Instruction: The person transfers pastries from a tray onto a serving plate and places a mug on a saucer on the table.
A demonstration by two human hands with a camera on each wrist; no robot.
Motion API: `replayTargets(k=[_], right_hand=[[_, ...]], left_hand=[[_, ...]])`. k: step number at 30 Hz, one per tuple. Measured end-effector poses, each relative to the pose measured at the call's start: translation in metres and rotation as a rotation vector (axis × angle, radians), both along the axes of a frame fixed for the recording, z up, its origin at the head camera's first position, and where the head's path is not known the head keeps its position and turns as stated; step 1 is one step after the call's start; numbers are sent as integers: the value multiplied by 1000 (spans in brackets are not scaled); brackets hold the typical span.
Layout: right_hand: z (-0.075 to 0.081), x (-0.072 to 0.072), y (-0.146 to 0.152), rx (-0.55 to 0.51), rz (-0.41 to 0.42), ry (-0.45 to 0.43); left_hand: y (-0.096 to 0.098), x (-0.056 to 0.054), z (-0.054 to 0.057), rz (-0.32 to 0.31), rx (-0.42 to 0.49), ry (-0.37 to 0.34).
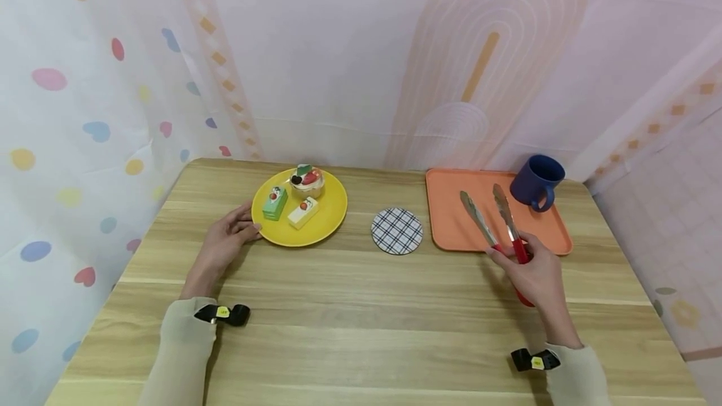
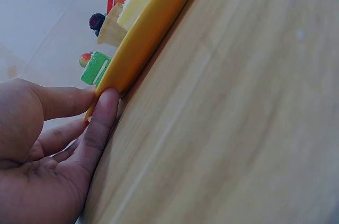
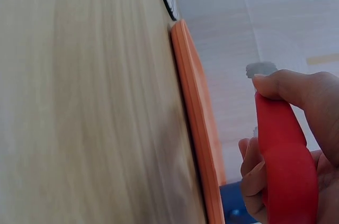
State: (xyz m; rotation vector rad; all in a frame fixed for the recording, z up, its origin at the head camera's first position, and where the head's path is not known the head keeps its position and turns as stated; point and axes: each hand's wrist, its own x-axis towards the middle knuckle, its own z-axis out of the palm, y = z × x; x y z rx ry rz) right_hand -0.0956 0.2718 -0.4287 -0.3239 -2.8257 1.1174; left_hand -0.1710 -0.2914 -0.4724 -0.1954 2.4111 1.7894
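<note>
My left hand (image 1: 228, 237) pinches the left rim of a yellow plate (image 1: 333, 218), thumb and fingers at its edge in the left wrist view. On the plate lie a green cake slice (image 1: 274, 203), a pale yellow cake slice (image 1: 303, 213) and a fruit-topped tart (image 1: 307, 182). My right hand (image 1: 536, 271) grips red-handled metal tongs (image 1: 510, 221) by the handles. The tongs' tips are spread apart over an orange tray (image 1: 451, 230), with nothing between them. In the right wrist view, a red handle (image 3: 286, 166) lies between thumb and fingers.
A dark blue mug (image 1: 533, 183) stands at the back right of the tray. Between plate and tray lies a round checked coaster (image 1: 397, 231). The wooden table (image 1: 361, 324) meets a patterned cloth (image 1: 338, 80) at its back.
</note>
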Motion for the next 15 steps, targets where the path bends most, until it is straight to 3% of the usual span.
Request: replayTargets(k=[7,15], right_hand=[[-4,4,10,11,-19,-7],[-6,7,18,39,-54,-15]], left_hand=[[-1,-4,-5,-3,0,-7],[-1,0,0,-4,-13,9]])
